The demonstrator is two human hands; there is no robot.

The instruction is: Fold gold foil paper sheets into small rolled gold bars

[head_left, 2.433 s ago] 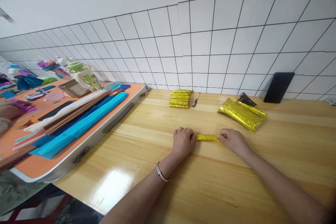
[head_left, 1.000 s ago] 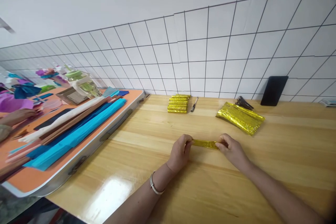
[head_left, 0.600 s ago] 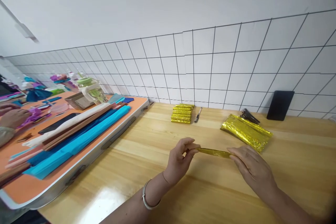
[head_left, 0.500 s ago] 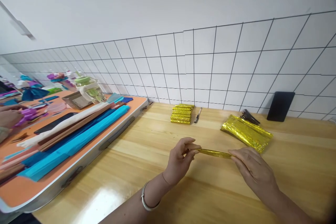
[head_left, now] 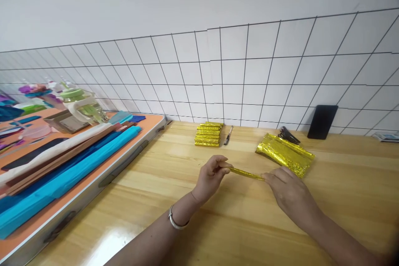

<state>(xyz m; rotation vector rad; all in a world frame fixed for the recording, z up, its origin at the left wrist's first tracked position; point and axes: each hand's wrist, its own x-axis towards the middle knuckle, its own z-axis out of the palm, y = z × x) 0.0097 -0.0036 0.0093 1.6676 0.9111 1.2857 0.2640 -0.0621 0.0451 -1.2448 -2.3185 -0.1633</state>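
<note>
Between my hands a narrow folded strip of shiny gold foil (head_left: 247,173) is stretched above the wooden table. My left hand (head_left: 211,178) pinches its left end between thumb and fingers. At the other end, my right hand (head_left: 288,189) grips the strip, its fingertips partly hidden behind the knuckles. Just beyond my right hand lies a flat stack of gold foil sheets (head_left: 286,154). Farther back, a bundle of folded gold foil strips (head_left: 208,134) rests beside a thin craft knife or pen (head_left: 228,135).
A black phone (head_left: 322,122) leans against the tiled wall, near a black clip (head_left: 288,135). To the left, a raised orange-topped board (head_left: 152,126) carries rolls of blue crepe paper (head_left: 93,162), a cardboard box (head_left: 66,121) and a green-lidded bottle (head_left: 82,104).
The view has turned slightly to the right. Both hands still hold the foil strip, which now looks narrower and tilts down more to the right. The other person's hand at far left is out of view.
</note>
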